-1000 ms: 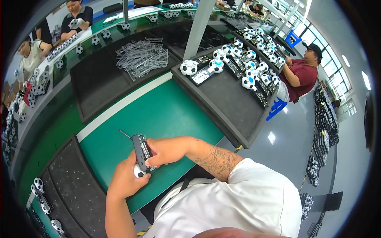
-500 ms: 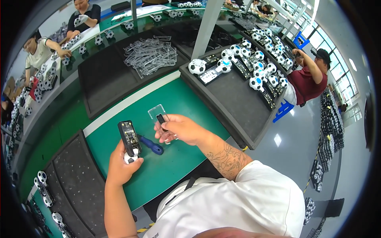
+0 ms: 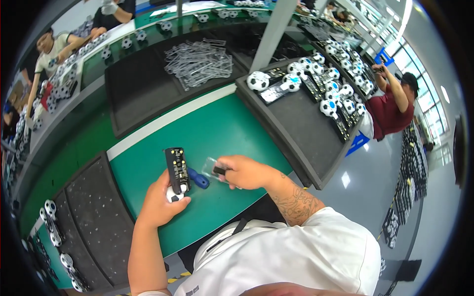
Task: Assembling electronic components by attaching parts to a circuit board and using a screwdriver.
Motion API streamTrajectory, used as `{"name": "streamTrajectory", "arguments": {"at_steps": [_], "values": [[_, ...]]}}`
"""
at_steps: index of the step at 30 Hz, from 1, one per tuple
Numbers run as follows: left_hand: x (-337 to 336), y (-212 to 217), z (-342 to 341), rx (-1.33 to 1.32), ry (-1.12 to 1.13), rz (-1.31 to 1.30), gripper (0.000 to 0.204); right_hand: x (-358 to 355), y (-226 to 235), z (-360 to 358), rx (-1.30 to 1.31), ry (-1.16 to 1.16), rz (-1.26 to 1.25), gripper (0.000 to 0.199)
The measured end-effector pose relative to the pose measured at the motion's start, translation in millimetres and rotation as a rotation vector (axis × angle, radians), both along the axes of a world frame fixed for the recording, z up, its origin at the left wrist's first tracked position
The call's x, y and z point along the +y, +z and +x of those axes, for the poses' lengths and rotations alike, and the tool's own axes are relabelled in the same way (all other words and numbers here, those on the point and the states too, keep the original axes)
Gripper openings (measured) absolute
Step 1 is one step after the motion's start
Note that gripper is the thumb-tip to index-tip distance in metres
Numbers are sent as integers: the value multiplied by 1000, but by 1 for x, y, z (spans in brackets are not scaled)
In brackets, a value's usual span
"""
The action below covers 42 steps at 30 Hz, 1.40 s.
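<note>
My left hand [image 3: 160,200] grips a long black circuit strip [image 3: 177,167] with a small black-and-white football [image 3: 174,195] at its lower end, held upright over the green table [image 3: 217,128]. My right hand [image 3: 244,171] pinches a small clear plastic piece [image 3: 213,167] with a dark part, just to the right of the strip. A blue-handled screwdriver [image 3: 198,179] lies on the table between the two hands.
A dark foam tray [image 3: 143,89] behind holds a heap of clear plastic pieces [image 3: 200,59]. The tray on the right [image 3: 296,123] carries footballs and black strips. Another tray [image 3: 94,217] lies at my left. Other people work at the far bench and at the right.
My right hand put down the screwdriver, reached out for a clear plastic piece and brought it back beside the strip. My left hand kept hold of the strip and tilted it upright.
</note>
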<state>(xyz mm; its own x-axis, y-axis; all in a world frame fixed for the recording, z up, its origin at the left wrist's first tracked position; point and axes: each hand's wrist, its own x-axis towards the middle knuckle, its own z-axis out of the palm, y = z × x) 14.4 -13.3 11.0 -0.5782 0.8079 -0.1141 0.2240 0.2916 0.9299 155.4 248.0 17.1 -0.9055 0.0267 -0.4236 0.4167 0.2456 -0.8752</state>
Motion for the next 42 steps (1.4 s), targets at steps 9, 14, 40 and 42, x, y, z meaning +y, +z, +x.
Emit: {"name": "streamTrajectory", "arguments": {"at_steps": [9, 14, 40, 42], "values": [[1, -4, -7, 5, 13, 72, 73, 17, 35, -20, 219, -190, -256, 39], [-8, -9, -13, 10, 40, 79, 73, -7, 124, 27, 175, -46, 143, 25], [-3, -2, -15, 22, 41, 3, 77, 420, 184, -127, 674, -1103, 437, 24], [-4, -3, -16, 21, 34, 7, 77, 419, 184, -132, 659, -1086, 417, 21]]}}
